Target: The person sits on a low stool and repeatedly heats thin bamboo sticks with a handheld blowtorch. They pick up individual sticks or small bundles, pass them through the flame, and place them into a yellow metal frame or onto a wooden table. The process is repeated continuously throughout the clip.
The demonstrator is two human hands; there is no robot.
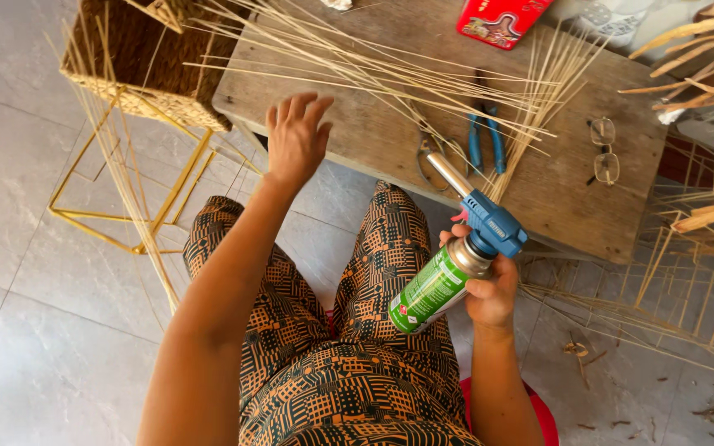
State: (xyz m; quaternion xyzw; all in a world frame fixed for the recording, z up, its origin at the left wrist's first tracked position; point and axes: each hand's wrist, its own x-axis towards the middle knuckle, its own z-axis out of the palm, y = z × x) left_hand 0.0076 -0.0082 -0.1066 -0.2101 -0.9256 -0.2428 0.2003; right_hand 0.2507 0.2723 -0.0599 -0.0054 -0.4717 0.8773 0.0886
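In the head view, the person sits at a low wooden table (390, 136), and the right hand (489, 289) is closed around a green gas canister (431, 289) with a blue torch head (493, 225), held above the right knee with the metal nozzle toward the table edge. The left hand (295, 136) is raised, fingers spread open and holding nothing, just before the thin reed strips (390, 74) lying across the table. Blue-handled pliers (485, 142), eyeglasses (604, 150) and a red tin (502, 20) lie on the table, and a woven basket (150, 58) on a yellow wire frame (138, 198) stands at its left.
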